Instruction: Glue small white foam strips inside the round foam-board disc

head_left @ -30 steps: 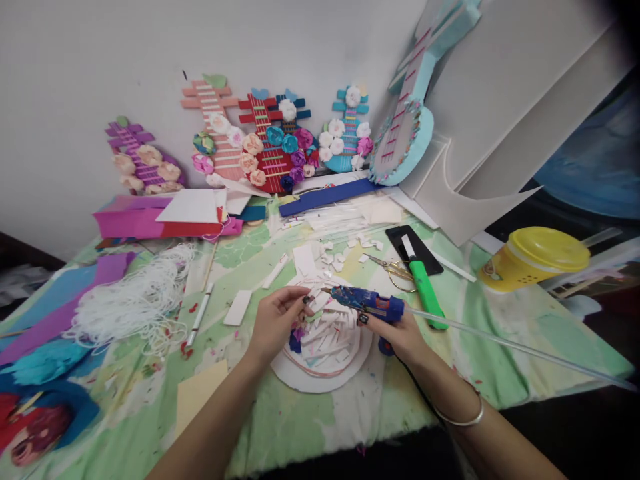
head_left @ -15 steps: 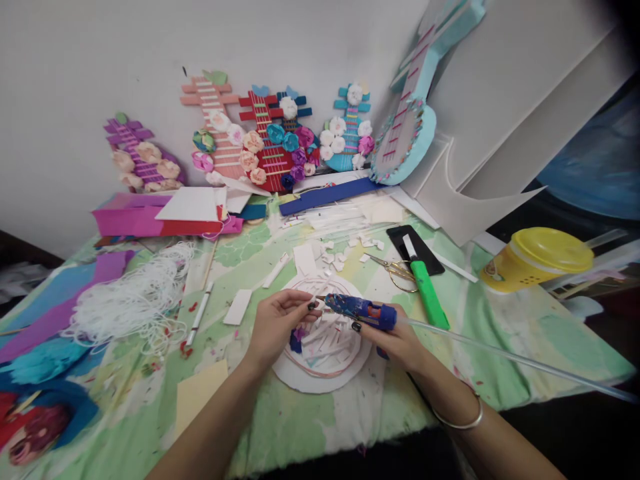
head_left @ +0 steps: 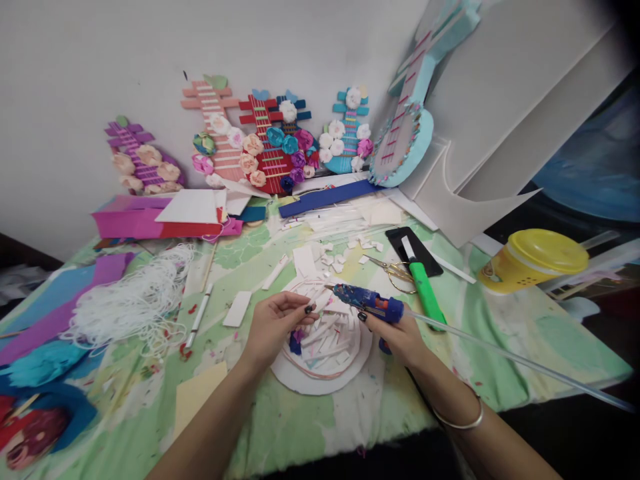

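My right hand (head_left: 395,337) is wrapped round a blue glue gun (head_left: 370,302), with a long clear glue stick (head_left: 500,353) sticking out of its back end. The nozzle points left, a little apart from my left hand (head_left: 283,327). Thumb and fingertips of that hand pinch a small white strip (head_left: 320,308). Both hands are over a white guitar-shaped cutout (head_left: 320,387), whose round body is heaped with white paper strips (head_left: 340,343) and a few purple and blue scraps. Part of the cutout is hidden by my left hand.
Gold-handled scissors (head_left: 397,270), a green cutter (head_left: 425,293) and a black phone (head_left: 430,257) lie to the right, near a yellow tub (head_left: 537,260). White string (head_left: 133,300) is piled at left. Several decorated paper guitars (head_left: 270,143) lean on the wall.
The glue gun has moved slightly right and its nozzle has drawn away from the strip in my left hand. My left hand has shifted a little left.
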{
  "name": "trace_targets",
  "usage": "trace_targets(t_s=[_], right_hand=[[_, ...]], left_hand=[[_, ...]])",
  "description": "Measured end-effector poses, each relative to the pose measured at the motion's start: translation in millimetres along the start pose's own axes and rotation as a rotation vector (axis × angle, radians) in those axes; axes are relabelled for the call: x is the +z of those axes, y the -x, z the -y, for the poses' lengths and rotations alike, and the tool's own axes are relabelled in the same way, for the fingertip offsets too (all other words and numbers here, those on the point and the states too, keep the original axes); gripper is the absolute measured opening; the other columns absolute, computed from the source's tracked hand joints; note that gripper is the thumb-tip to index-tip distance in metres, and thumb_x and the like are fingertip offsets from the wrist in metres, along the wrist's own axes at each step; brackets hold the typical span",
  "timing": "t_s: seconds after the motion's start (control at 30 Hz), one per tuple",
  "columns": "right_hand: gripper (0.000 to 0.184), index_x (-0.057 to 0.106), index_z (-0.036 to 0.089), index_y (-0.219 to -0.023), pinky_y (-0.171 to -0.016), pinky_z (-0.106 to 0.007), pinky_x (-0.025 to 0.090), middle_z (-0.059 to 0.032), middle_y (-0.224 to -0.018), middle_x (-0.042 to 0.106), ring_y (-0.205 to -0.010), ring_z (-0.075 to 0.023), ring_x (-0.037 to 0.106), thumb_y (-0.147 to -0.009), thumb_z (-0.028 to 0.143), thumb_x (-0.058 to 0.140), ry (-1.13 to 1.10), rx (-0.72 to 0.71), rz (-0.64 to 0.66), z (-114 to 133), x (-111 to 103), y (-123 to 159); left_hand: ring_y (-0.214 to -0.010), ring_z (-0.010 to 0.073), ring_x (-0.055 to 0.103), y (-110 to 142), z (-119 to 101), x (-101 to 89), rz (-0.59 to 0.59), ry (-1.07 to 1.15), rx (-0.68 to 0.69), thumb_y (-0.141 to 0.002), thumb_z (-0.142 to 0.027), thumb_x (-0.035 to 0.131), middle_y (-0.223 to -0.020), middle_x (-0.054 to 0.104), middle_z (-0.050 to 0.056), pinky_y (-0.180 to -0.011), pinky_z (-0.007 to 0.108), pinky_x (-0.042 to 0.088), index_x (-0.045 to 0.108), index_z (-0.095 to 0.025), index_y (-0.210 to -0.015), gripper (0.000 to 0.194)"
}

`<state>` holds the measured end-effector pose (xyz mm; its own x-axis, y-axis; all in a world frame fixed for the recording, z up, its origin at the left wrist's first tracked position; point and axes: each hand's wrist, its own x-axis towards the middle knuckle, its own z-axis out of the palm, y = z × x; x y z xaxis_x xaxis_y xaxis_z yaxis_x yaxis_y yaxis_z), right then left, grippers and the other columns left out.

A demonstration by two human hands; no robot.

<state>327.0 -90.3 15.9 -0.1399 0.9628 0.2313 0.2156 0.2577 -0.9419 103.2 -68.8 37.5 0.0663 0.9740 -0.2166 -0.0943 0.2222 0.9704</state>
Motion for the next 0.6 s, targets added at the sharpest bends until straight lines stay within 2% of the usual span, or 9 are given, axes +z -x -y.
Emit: trace_targets(t_s=[0.13,0.23,0.4,0.5,0.6], right_hand=[[0.020,0.066,0.018,-0.066,-0.057,-0.026,0.044,0.0005,-0.060,0.058,-0.057,-0.0140,0.052,-0.077,0.034,0.060,-0.041,0.021,-0.151,-0.7,0.3,-2.0],[0.022,0.064,0.018,-0.061,-0.058,-0.027,0.045,-0.0007,-0.060,0.060,-0.060,-0.0156,0.054,-0.074,0.036,0.062,-0.078,0.085,-0.257,-4.9,-1.2,-2.4],[0.024,0.063,0.018,-0.059,-0.058,-0.027,0.045,-0.0003,-0.057,0.059,-0.058,-0.0157,0.055,-0.072,0.038,0.064,-0.103,0.155,-0.308,-10.9,-4.0,-1.7],[0.019,0.065,0.018,-0.064,-0.061,-0.027,0.046,-0.0004,-0.062,0.062,-0.062,-0.0158,0.057,-0.072,0.036,0.064,-0.109,0.120,-0.309,-8.7,-4.0,-2.0],[0.021,0.064,0.018,-0.062,-0.055,-0.026,0.045,-0.0003,-0.057,0.060,-0.059,-0.0162,0.057,-0.072,0.037,0.063,-0.095,0.128,-0.305,-4.7,-2.9,-1.8]], left_hand=[[-0.060,0.0167,0.067,-2.1,-0.5,-4.4,0.000,-0.038,0.012,-0.062,-0.028,0.075,-0.064,0.071,0.007,-0.056,0.022,0.054,0.065,-0.011,-0.080,0.026],[-0.064,0.0187,0.068,-3.1,0.1,-12.7,-0.042,-0.166,0.083,-0.063,-0.028,0.073,-0.070,0.072,0.006,-0.058,0.027,0.055,0.068,-0.012,-0.082,0.025],[-0.073,0.0187,0.067,-1.5,8.6,-30.8,-0.163,-0.615,0.356,-0.068,-0.023,0.067,-0.080,0.073,0.005,-0.071,0.030,0.055,0.073,-0.017,-0.080,0.014],[-0.073,0.0171,0.067,-1.1,16.9,-36.7,-0.171,-0.823,0.533,-0.072,-0.019,0.063,-0.079,0.073,0.003,-0.070,0.028,0.054,0.072,-0.019,-0.078,0.011],[-0.074,0.0161,0.066,-2.9,22.7,-36.0,-0.166,-0.935,0.667,-0.075,-0.015,0.060,-0.079,0.072,0.003,-0.070,0.027,0.053,0.071,-0.018,-0.079,0.012]])
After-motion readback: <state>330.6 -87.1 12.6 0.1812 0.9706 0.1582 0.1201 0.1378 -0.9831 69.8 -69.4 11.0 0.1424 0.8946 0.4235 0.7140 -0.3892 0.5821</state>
